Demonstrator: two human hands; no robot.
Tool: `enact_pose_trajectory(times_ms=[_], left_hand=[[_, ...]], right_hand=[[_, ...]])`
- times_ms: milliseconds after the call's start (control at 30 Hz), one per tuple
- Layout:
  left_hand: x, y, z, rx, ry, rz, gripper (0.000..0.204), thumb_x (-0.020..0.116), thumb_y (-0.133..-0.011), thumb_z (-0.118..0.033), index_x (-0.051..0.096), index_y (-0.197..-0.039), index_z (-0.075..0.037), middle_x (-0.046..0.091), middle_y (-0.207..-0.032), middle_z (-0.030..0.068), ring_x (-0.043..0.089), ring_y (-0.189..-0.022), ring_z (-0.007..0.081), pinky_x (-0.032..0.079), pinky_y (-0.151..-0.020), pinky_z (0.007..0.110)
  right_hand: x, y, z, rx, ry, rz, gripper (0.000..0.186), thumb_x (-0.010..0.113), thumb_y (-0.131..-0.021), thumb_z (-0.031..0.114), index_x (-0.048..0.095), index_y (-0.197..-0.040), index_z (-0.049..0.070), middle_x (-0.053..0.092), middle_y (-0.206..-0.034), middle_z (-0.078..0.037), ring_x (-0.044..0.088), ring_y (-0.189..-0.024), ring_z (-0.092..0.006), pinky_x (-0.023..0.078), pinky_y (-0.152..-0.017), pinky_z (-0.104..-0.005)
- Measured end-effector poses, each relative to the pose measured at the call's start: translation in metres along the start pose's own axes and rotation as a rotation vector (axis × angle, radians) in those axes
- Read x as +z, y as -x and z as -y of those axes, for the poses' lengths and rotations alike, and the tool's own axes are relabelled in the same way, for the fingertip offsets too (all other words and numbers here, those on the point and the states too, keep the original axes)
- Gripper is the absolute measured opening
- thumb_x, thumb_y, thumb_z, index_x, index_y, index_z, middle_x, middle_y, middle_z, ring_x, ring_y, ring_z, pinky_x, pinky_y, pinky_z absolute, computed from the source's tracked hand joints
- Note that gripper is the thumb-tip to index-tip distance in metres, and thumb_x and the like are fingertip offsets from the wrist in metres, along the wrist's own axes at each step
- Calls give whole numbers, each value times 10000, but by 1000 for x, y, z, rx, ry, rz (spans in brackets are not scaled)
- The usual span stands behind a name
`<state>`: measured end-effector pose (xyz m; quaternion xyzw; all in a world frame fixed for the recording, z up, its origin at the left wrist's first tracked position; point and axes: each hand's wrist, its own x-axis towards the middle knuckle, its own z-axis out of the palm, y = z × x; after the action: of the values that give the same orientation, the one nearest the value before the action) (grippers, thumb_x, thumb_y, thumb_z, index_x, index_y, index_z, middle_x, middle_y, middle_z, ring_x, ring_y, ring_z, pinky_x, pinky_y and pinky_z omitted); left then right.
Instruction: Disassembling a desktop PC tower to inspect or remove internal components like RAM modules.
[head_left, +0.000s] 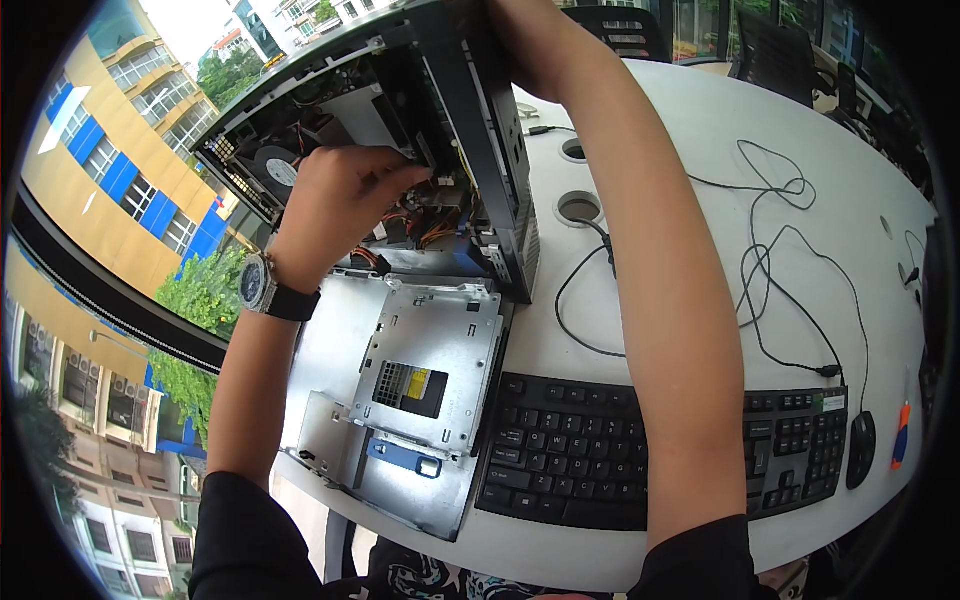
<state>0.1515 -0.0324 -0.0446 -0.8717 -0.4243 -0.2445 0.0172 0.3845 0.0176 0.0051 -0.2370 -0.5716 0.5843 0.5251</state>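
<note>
A black desktop computer case (pixel 505 150) stands open at the table's far left, its inside facing me. My left hand (pixel 350 195), with a watch on the wrist, reaches inside it. Thumb and forefinger are pinched together beside a small pale connector (pixel 445 181); whatever is between them is too small to make out. Behind the hand sits a round fan (pixel 277 170), and below its fingertips run orange and black cables (pixel 430 228). Against the upper front of the case rests my right hand (pixel 530 45), its fingers hidden by the case and the picture's upper edge.
A metal drive bracket (pixel 440 335) and panel lie in front of the case. My right forearm crosses above a black keyboard (pixel 560 450). To the right are a mouse (pixel 861 450), an orange-and-blue screwdriver (pixel 901 436) and loose cables (pixel 765 270). A window borders the left side.
</note>
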Motion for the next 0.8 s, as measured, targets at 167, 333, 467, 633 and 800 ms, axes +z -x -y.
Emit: enact_pose_trajectory(times_ms=[167, 333, 467, 633, 800], left_hand=[[4, -1, 0, 26, -14, -13, 147, 747, -926, -123, 796, -981, 4, 754, -768, 135, 744, -674, 173, 543, -604, 283], [9, 1, -1, 58, -43, -42, 136, 721, -928, -87, 794, -1003, 0, 764, -822, 138, 758, -722, 193, 555, -637, 291], [12, 2, 2, 128, -50, -98, 135, 704, -927, -65, 789, -1011, -4, 759, -839, 142, 757, -728, 210, 559, -647, 302], [16, 2, 6, 172, -91, -131, 134, 700, -914, -47, 787, -1007, -5, 753, -838, 146, 748, -713, 225, 551, -638, 312], [19, 3, 2, 207, -118, -179, 132, 701, -912, -57, 784, -1002, -8, 745, -832, 148, 733, -705, 252, 537, -636, 325]], right_hand=[[0, 1, -1, -45, -26, 3, 300, 534, -880, 425, 608, -830, 138, 596, -728, -50, 559, -682, -204, 443, -664, -356], [-1, 3, 1, -42, -32, 15, 273, 526, -886, 397, 595, -815, 143, 594, -720, -48, 551, -671, -201, 439, -657, -353], [1, 2, 0, -59, -15, 2, 261, 525, -886, 386, 592, -809, 145, 587, -711, -43, 552, -666, -198, 441, -651, -351], [3, 3, 0, -69, -8, -8, 248, 514, -893, 378, 582, -800, 158, 572, -702, -36, 543, -655, -196, 439, -638, -359], [2, 3, 1, -68, -1, -2, 246, 499, -900, 369, 581, -808, 155, 569, -707, -35, 540, -653, -195, 439, -632, -356]])
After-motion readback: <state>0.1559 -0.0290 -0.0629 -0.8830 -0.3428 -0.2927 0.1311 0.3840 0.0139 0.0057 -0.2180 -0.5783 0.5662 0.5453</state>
